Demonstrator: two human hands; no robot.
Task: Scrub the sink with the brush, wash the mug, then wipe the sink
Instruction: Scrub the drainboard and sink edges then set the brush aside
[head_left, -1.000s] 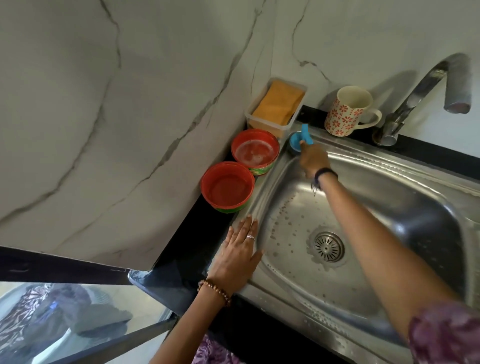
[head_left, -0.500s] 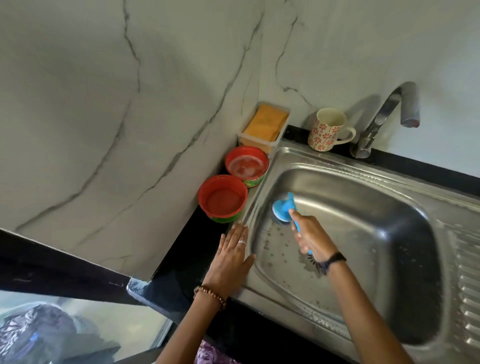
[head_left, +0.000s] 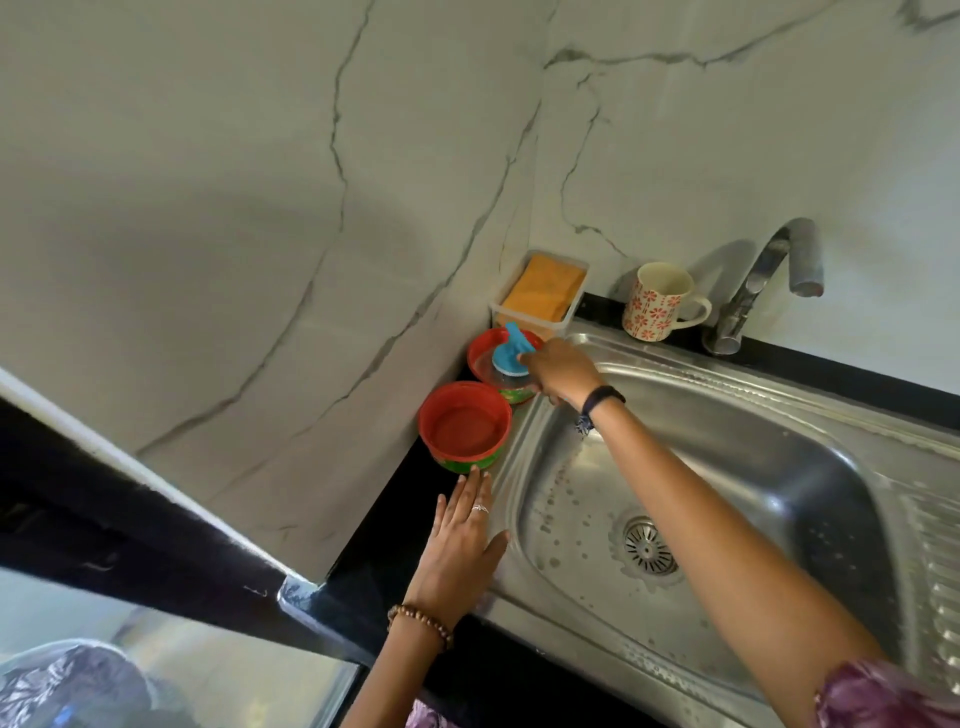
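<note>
A blue brush (head_left: 510, 354) sits head-down in the far red bowl (head_left: 485, 347), with my right hand (head_left: 562, 370) closed around its handle. My left hand (head_left: 462, 545) lies flat, fingers apart, on the black counter at the left rim of the steel sink (head_left: 737, 384). The sink basin is wet with scattered droplets around the drain (head_left: 649, 546). A cream mug with red flowers (head_left: 657, 301) stands upright on the back ledge beside the tap (head_left: 763, 280).
A second red bowl (head_left: 465, 427) stands nearer me, just beyond my left fingertips. A clear tub holding an orange sponge (head_left: 543, 288) is in the corner against the marble wall. The ribbed draining board (head_left: 935, 561) lies at the right.
My right hand has carried the brush from inside the sink basin up and left into the far red bowl. My left hand has stayed on the sink's left rim.
</note>
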